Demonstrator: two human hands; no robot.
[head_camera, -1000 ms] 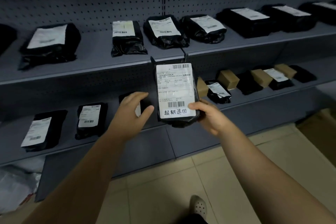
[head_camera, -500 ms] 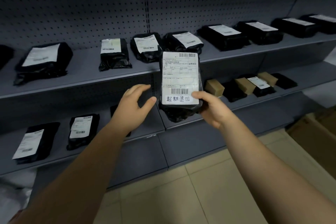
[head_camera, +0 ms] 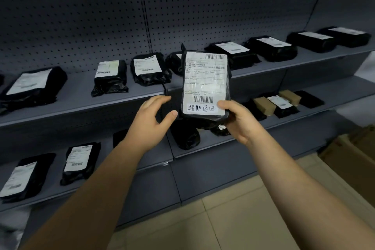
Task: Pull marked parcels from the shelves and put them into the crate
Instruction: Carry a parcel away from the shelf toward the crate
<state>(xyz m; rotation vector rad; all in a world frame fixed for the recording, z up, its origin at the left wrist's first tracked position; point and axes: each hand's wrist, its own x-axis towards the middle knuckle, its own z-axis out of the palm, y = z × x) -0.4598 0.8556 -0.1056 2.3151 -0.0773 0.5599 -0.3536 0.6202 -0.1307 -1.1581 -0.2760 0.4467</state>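
parcel (head_camera: 205, 79), black wrap with a white shipping label facing the camera, is held upright in the air in front of the upper shelf (head_camera: 81, 97), resting on neither shelf. handwritten marking (head_camera: 200, 108), in black characters, sits on the label's bottom strip beneath the lower barcode.

right hand (head_camera: 239, 123) holds the parcel at its lower right corner. grip is clamped on it, with the thumb on the label face beside the marking and the fingers curled behind the wrap.

left hand (head_camera: 151, 122) is raised just beside the parcel's lower left edge. grip is apart, fingers relaxed and slightly curved, holding nothing. no contact with the parcel can be made out.

upper shelf carries a row of labelled parcels (head_camera: 149, 68) lying flat. lower shelf (head_camera: 154, 156) carries more of the same, plus small brown boxes (head_camera: 263, 105) toward the right. perforated back panel (head_camera: 81, 26) stands behind both. brown carton (head_camera: 353, 160) sits on the tiled floor (head_camera: 243, 225) at far right.
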